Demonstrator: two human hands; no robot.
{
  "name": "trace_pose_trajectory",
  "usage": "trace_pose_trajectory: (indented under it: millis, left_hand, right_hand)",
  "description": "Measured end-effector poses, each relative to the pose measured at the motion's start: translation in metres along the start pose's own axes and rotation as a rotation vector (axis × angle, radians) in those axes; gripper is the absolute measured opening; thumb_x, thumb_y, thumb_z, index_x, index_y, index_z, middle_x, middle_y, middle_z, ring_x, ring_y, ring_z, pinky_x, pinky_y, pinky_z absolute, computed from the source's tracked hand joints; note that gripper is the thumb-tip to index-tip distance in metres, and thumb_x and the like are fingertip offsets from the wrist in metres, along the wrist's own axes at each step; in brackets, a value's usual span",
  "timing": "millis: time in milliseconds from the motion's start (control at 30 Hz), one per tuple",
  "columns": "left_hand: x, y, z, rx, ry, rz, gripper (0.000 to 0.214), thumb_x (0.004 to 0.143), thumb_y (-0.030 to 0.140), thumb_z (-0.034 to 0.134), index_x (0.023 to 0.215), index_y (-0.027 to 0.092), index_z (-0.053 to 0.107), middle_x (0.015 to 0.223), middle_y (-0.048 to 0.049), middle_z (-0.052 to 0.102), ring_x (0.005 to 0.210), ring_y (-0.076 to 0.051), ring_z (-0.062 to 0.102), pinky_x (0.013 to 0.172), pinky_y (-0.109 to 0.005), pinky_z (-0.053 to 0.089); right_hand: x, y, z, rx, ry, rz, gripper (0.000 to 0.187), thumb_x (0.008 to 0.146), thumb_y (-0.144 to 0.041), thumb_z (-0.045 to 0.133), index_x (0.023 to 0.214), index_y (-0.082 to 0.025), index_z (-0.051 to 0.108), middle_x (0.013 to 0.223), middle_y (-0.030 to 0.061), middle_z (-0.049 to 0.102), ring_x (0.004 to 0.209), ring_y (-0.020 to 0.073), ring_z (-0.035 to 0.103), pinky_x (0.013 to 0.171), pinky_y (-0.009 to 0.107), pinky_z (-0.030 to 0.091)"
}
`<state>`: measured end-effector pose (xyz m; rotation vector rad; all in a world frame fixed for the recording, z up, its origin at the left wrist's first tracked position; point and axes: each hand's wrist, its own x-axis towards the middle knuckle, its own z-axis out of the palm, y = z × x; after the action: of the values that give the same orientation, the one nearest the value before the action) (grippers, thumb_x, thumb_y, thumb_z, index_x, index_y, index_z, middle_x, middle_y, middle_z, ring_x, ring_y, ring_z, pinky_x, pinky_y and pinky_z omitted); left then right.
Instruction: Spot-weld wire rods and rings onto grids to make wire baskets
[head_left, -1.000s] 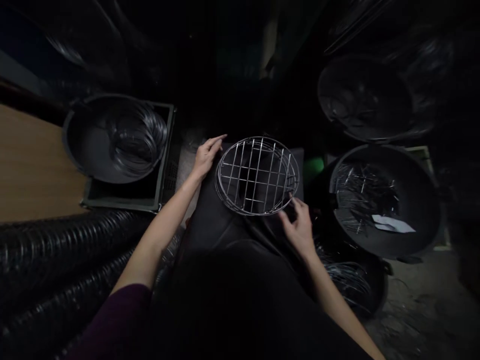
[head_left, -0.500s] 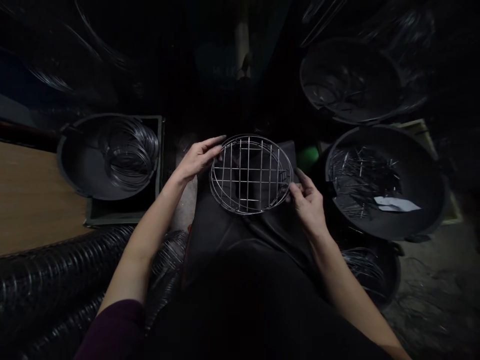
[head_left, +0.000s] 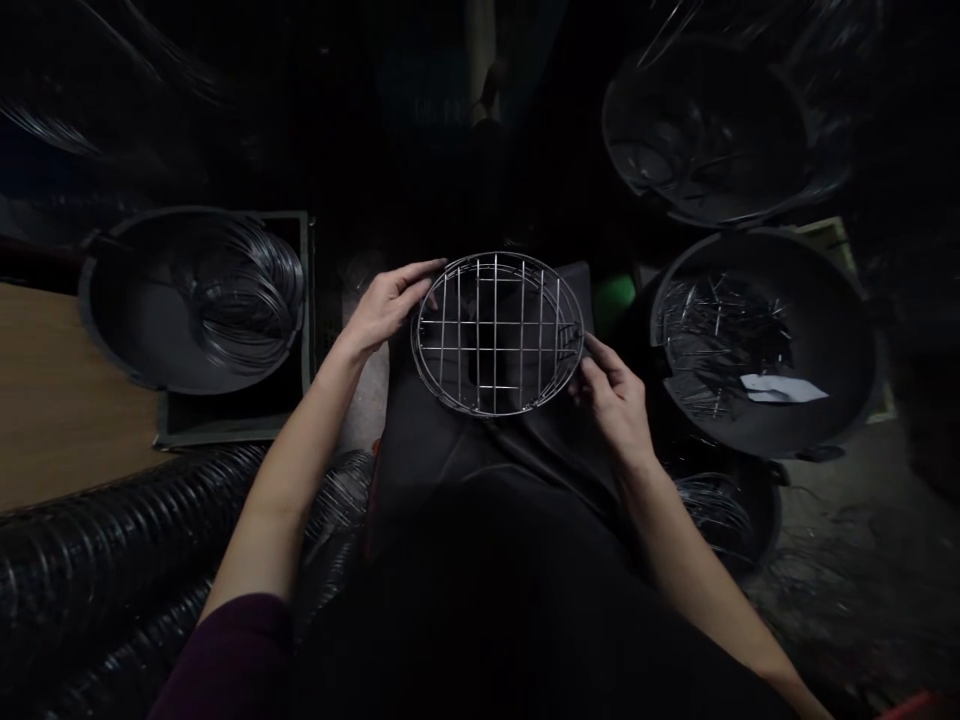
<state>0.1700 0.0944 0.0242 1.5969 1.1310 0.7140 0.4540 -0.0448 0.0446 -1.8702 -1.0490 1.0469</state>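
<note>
A round wire rack [head_left: 495,323] with crossing metal rods and a double rim is held level above my dark-covered lap. My left hand [head_left: 386,303] grips its upper left rim, thumb inside the edge and fingers along the outside. On the lower right side, my right hand [head_left: 613,390] pinches the rim between thumb and fingers. Small bent wire pieces show at the rack's right edge, near my right fingertips. A dark cloth [head_left: 420,450] lies beneath the rack.
On the left, a black basin [head_left: 135,320] holds coiled wire rings [head_left: 251,295]. At right, another basin [head_left: 832,330] holds short rods and a white paper [head_left: 784,388]. A third basin [head_left: 720,130] stands behind it. Stacked wire racks [head_left: 127,540] lie at lower left.
The rack sits slightly higher and further left in view, its tilt a little different. Both hands keep hold of its rim. The surroundings have shifted slightly with the camera.
</note>
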Motion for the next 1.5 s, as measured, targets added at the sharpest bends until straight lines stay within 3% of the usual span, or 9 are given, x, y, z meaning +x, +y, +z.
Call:
trace_pose_trajectory:
  millis: [100, 300, 667, 767, 900, 1100, 1200, 1367, 1500]
  left_hand:
    - [0.012, -0.003, 0.003, 0.046, -0.033, 0.047, 0.049, 0.091, 0.046, 0.057, 0.130, 0.017, 0.062, 0.106, -0.0083, 0.073, 0.105, -0.025, 0.066, 0.098, -0.036, 0.049]
    - [0.021, -0.003, 0.004, 0.176, -0.076, 0.095, 0.044, 0.092, 0.044, 0.057, 0.128, 0.021, 0.063, 0.127, -0.0050, 0.066, 0.117, -0.026, 0.062, 0.105, -0.035, 0.045]
    - [0.023, -0.032, 0.019, 0.146, 0.091, 0.219, 0.044, 0.092, 0.049, 0.055, 0.123, 0.020, 0.066, 0.122, -0.0052, 0.069, 0.113, -0.022, 0.065, 0.102, -0.033, 0.050]
    - [0.021, -0.040, 0.027, 0.070, 0.136, 0.234, 0.047, 0.091, 0.053, 0.054, 0.122, 0.019, 0.067, 0.122, -0.0062, 0.069, 0.113, -0.021, 0.065, 0.102, -0.034, 0.050]
    - [0.019, -0.041, 0.031, 0.083, 0.150, 0.223, 0.044, 0.091, 0.053, 0.055, 0.119, 0.021, 0.068, 0.120, -0.0051, 0.070, 0.112, -0.022, 0.066, 0.102, -0.037, 0.051]
    - [0.019, -0.039, 0.031, 0.137, 0.141, 0.196, 0.048, 0.092, 0.056, 0.053, 0.120, 0.019, 0.066, 0.120, -0.0044, 0.069, 0.114, -0.022, 0.065, 0.100, -0.036, 0.051]
    - [0.021, -0.041, 0.030, 0.160, 0.147, 0.126, 0.050, 0.092, 0.055, 0.053, 0.120, 0.014, 0.064, 0.118, -0.0029, 0.070, 0.109, -0.018, 0.066, 0.099, -0.033, 0.051]
    - [0.019, -0.036, 0.031, 0.133, 0.215, 0.133, 0.053, 0.090, 0.058, 0.055, 0.118, 0.014, 0.063, 0.117, 0.0000, 0.071, 0.106, -0.016, 0.066, 0.101, -0.038, 0.051]
    - [0.021, -0.016, 0.020, 0.170, 0.257, 0.050, 0.061, 0.079, 0.065, 0.064, 0.116, 0.016, 0.066, 0.117, -0.0030, 0.071, 0.107, -0.022, 0.066, 0.103, -0.046, 0.049]
  right_hand:
    - [0.008, 0.010, 0.000, -0.023, 0.000, 0.019, 0.060, 0.086, -0.051, 0.052, 0.136, -0.018, 0.056, 0.085, 0.0055, 0.069, 0.066, 0.0167, 0.061, 0.060, 0.033, 0.054]
    - [0.012, 0.015, 0.005, -0.095, 0.048, -0.124, 0.053, 0.086, -0.046, 0.054, 0.131, -0.019, 0.060, 0.133, 0.0093, 0.061, 0.123, 0.0249, 0.056, 0.109, 0.046, 0.042]
    - [0.014, 0.028, -0.002, -0.276, -0.116, -0.167, 0.069, 0.082, -0.043, 0.063, 0.144, -0.020, 0.047, 0.132, 0.0072, 0.061, 0.110, 0.0248, 0.063, 0.099, 0.044, 0.051]
    - [0.009, 0.039, 0.008, -0.214, -0.006, -0.242, 0.062, 0.085, -0.046, 0.058, 0.140, -0.017, 0.052, 0.135, 0.0094, 0.059, 0.120, 0.0246, 0.058, 0.106, 0.043, 0.045]
    - [-0.016, 0.041, 0.014, -0.341, 0.154, -0.288, 0.053, 0.091, -0.049, 0.048, 0.130, -0.016, 0.061, 0.114, 0.0125, 0.068, 0.105, 0.0242, 0.063, 0.098, 0.044, 0.049]
    - [-0.043, 0.035, 0.009, -0.665, -0.108, -0.338, 0.091, 0.080, -0.065, 0.055, 0.151, -0.016, 0.028, 0.132, 0.0199, 0.053, 0.122, 0.0356, 0.050, 0.099, 0.060, 0.041]
    - [-0.041, 0.036, 0.026, -0.654, -0.049, -0.232, 0.110, 0.071, -0.071, 0.063, 0.153, -0.013, 0.017, 0.139, 0.0238, 0.045, 0.126, 0.0399, 0.044, 0.101, 0.065, 0.036]
    - [-0.044, 0.036, 0.052, -0.570, -0.012, -0.110, 0.108, 0.078, -0.064, 0.061, 0.154, -0.009, 0.006, 0.144, 0.0263, 0.038, 0.133, 0.0385, 0.038, 0.106, 0.061, 0.033]
    - [-0.028, 0.033, 0.013, -0.395, -0.139, -0.201, 0.090, 0.082, -0.060, 0.057, 0.154, -0.020, 0.022, 0.137, 0.0146, 0.051, 0.123, 0.0289, 0.053, 0.103, 0.049, 0.045]
